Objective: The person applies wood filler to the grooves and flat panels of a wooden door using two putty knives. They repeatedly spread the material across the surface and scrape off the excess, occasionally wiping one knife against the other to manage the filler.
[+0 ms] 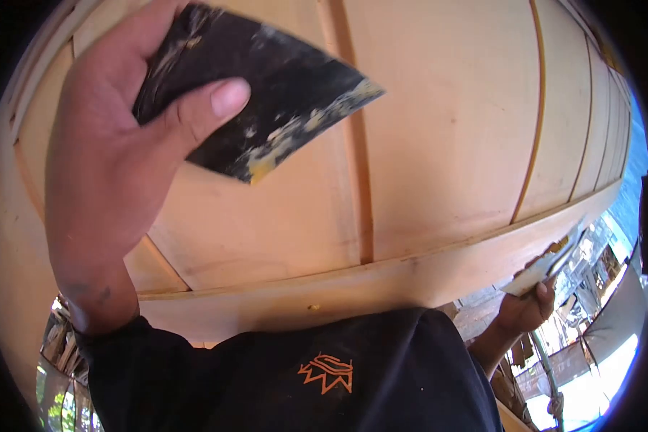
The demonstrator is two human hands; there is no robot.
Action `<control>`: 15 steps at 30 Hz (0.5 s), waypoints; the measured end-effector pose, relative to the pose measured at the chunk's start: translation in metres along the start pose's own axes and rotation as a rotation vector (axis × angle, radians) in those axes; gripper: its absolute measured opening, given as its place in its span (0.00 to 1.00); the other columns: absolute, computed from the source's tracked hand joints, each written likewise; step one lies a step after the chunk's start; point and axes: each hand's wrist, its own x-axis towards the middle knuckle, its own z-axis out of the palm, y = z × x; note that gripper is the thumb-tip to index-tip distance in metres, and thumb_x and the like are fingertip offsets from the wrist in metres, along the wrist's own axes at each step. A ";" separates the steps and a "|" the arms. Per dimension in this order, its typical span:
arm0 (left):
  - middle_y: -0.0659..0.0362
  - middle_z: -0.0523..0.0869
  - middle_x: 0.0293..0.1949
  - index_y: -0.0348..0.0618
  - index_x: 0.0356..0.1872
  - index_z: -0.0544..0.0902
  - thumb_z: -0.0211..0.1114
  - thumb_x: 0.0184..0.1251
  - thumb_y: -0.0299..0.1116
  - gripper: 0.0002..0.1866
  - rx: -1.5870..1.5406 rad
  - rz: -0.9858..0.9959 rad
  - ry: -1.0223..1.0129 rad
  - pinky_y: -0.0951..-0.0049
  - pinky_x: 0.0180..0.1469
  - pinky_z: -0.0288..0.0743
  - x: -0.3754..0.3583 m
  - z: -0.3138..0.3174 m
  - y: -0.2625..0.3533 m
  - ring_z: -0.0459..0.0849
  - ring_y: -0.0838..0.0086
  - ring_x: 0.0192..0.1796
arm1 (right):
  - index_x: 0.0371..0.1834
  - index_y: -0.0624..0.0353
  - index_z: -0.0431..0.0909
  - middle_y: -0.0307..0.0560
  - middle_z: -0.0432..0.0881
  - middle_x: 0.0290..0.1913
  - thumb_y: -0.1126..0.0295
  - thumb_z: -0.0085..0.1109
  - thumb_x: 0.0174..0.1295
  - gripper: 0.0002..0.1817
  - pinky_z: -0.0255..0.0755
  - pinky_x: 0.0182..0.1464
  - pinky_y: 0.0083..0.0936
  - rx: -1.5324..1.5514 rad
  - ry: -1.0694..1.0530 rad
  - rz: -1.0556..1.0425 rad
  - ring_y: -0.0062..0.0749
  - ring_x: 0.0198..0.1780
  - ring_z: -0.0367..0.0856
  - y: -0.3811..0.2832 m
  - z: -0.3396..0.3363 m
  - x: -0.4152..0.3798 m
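My left hand (115, 144) is raised at the upper left, closed on a flat black putty spreader (288, 79). The thumb lies across its near face while the fingers are mostly hidden behind. Yellowish paste is smeared along the spreader's lower right edge, which overlaps the pale wooden panelling (439, 137) in this view. Lower down at the right, my right hand (529, 308) grips a light-coloured flat board (536, 273), with brownish-yellow paste along its upper edge.
A wooden ledge (410, 277) runs below the panelling, and raised strips (363, 180) divide the panels. My dark shirt (266, 381) fills the bottom. At the lower right are cluttered structures, a pole (551, 374) and bright daylight.
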 end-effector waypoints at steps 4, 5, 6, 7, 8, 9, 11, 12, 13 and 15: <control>0.64 0.77 0.32 0.37 0.42 0.72 0.62 0.58 0.27 0.13 0.095 -0.185 0.012 0.83 0.42 0.68 -0.023 -0.035 -0.006 0.74 0.84 0.36 | 0.72 0.63 0.41 0.58 0.55 0.68 0.84 0.38 0.54 0.38 0.59 0.65 0.46 0.060 -0.121 0.058 0.49 0.66 0.60 -0.004 -0.009 -0.002; 0.64 0.78 0.32 0.36 0.42 0.72 0.62 0.57 0.26 0.12 0.077 -0.186 0.071 0.83 0.42 0.68 -0.029 -0.042 -0.009 0.75 0.84 0.36 | 0.72 0.62 0.41 0.59 0.56 0.68 0.84 0.37 0.54 0.38 0.59 0.66 0.48 0.071 -0.130 0.071 0.50 0.66 0.60 -0.003 -0.005 0.001; 0.63 0.80 0.32 0.35 0.42 0.73 0.61 0.57 0.25 0.12 0.054 -0.192 0.129 0.83 0.41 0.68 -0.035 -0.047 -0.014 0.75 0.84 0.36 | 0.72 0.60 0.41 0.57 0.55 0.69 0.85 0.35 0.54 0.38 0.56 0.67 0.49 0.042 -0.132 0.089 0.50 0.67 0.60 -0.004 -0.007 0.001; 0.62 0.81 0.33 0.34 0.42 0.74 0.60 0.56 0.24 0.12 0.030 -0.200 0.185 0.83 0.41 0.68 -0.042 -0.051 -0.019 0.76 0.84 0.36 | 0.72 0.59 0.41 0.55 0.54 0.70 0.85 0.34 0.54 0.39 0.55 0.68 0.49 0.091 -0.153 0.103 0.49 0.67 0.60 -0.003 -0.007 0.002; 0.62 0.81 0.32 0.34 0.42 0.73 0.60 0.56 0.24 0.12 0.012 -0.211 0.233 0.83 0.41 0.68 -0.050 -0.056 -0.024 0.76 0.84 0.36 | 0.73 0.58 0.41 0.54 0.53 0.70 0.86 0.34 0.54 0.39 0.53 0.68 0.49 0.136 -0.174 0.120 0.49 0.67 0.59 0.000 0.001 0.005; 0.62 0.80 0.32 0.34 0.42 0.73 0.61 0.56 0.25 0.12 -0.008 -0.222 0.284 0.83 0.41 0.68 -0.058 -0.057 -0.030 0.76 0.84 0.36 | 0.73 0.57 0.41 0.51 0.52 0.71 0.87 0.33 0.53 0.39 0.51 0.69 0.49 0.199 -0.210 0.136 0.49 0.68 0.58 0.005 0.008 0.010; 0.62 0.80 0.31 0.34 0.40 0.73 0.62 0.55 0.25 0.12 -0.066 -0.265 0.371 0.83 0.42 0.69 -0.075 -0.059 -0.036 0.76 0.83 0.35 | 0.73 0.57 0.41 0.52 0.52 0.71 0.88 0.33 0.53 0.39 0.52 0.69 0.49 0.227 -0.213 0.147 0.49 0.68 0.58 0.009 0.013 0.013; 0.62 0.80 0.31 0.34 0.41 0.73 0.62 0.55 0.25 0.12 -0.060 -0.264 0.326 0.83 0.42 0.69 -0.082 -0.064 -0.040 0.77 0.83 0.35 | 0.73 0.57 0.41 0.52 0.52 0.71 0.88 0.33 0.53 0.40 0.53 0.68 0.49 0.244 -0.214 0.149 0.49 0.68 0.58 0.011 0.015 0.014; 0.62 0.80 0.31 0.34 0.41 0.73 0.62 0.55 0.25 0.13 -0.051 -0.262 0.284 0.83 0.42 0.69 -0.091 -0.071 -0.045 0.77 0.83 0.35 | 0.73 0.57 0.41 0.53 0.52 0.71 0.88 0.34 0.53 0.40 0.53 0.68 0.49 0.237 -0.196 0.139 0.49 0.68 0.57 0.012 0.016 0.015; 0.62 0.80 0.30 0.35 0.38 0.74 0.64 0.53 0.25 0.12 0.000 -0.286 0.247 0.82 0.38 0.70 -0.103 -0.079 -0.042 0.76 0.83 0.34 | 0.73 0.57 0.41 0.53 0.52 0.71 0.88 0.34 0.53 0.40 0.54 0.67 0.48 0.235 -0.170 0.125 0.49 0.68 0.57 0.013 0.019 0.013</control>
